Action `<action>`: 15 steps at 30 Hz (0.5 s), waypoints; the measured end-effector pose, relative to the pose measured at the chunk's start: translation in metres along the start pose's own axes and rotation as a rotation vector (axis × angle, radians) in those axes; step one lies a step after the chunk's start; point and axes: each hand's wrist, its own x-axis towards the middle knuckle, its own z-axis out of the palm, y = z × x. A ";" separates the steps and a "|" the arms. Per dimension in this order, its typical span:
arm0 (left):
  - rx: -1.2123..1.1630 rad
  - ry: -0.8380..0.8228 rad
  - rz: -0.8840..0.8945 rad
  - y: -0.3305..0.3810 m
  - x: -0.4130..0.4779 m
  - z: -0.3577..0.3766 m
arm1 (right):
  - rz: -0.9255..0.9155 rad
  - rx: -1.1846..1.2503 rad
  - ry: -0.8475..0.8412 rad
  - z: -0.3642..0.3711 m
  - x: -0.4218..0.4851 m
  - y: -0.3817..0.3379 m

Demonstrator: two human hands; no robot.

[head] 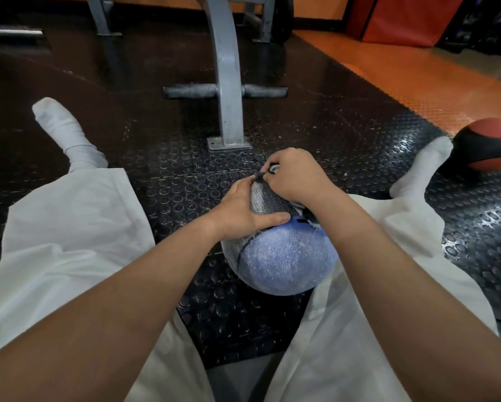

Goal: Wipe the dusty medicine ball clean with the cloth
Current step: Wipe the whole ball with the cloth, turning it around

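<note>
The medicine ball [284,262] sits on the black studded mat [359,126] between the spread legs of a seated person in white trousers [69,227] and white socks, close against the right thigh. Its near face is blue with a rough, pebbled skin, filmed over with pale grey dust that dulls the colour to a chalky lilac. A dark seam curves down its left side, and beyond the seam the panel looks grey-white. On top, between the two hands, shows a darker grey-black patch with a fine dotted texture. The left hand [240,210] lies flat on the ball's upper left, thumb stretched along the surface and fingers reaching over the far side, holding nothing. The right hand [295,175] is on the ball's top, fingers curled tight around the cloth [309,219], of which only small black-and-white scraps peek out by the knuckles and under the wrist. Ahead stands a grey metal bench frame [229,82]. By the right foot, touching the sock, rests a second ball [490,146], red and black, at the edge of the orange floor [417,71].
</note>
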 end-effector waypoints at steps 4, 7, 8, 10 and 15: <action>-0.052 -0.007 -0.030 -0.007 0.000 -0.007 | -0.023 0.075 0.049 -0.003 -0.017 0.007; -0.083 -0.007 -0.046 -0.009 0.000 -0.010 | 0.066 0.244 0.178 -0.012 -0.049 0.033; -0.085 -0.008 -0.051 -0.009 0.000 -0.010 | 0.116 0.296 0.210 -0.013 -0.059 0.043; -0.085 -0.007 -0.054 -0.008 0.000 -0.010 | 0.201 0.367 0.248 -0.011 -0.075 0.060; -0.045 0.004 -0.046 -0.002 0.002 -0.005 | 0.221 0.345 0.318 -0.001 -0.067 0.062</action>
